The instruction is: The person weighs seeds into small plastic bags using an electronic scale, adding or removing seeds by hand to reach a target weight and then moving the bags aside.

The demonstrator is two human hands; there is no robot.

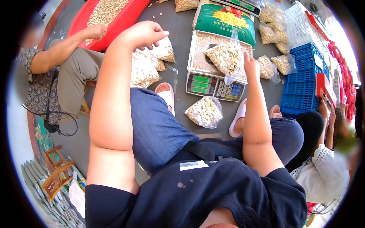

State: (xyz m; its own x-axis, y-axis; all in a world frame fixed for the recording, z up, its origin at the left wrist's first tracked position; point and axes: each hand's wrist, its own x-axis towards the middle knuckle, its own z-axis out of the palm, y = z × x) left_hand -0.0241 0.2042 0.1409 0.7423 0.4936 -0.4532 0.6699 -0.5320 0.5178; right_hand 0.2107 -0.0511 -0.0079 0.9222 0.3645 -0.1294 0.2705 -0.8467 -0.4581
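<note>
My left hand (146, 35) hangs above plastic bags of pale beans or nuts (145, 69), fingers loosely bent and apart, with nothing visible held. At the right edge of a digital scale (197, 62) is my right hand (251, 67), one digit stretched out and the other fingers mostly hidden. Beside it a clear bag of pale beans or nuts (223, 57) lies on the scale's pan, its loose plastic reaching toward me. I cannot tell whether my right hand touches that plastic. Another filled bag (205, 112) sits on the floor before the scale, between my feet.
Far left, a red tub (125, 23) holds loose beans or nuts, with another person's hand (97, 32) at its rim. A green printed sack (224, 23) lies behind the scale. Several filled bags (274, 32) and a blue crate (304, 78) stand right, near another person's sleeve (323, 171).
</note>
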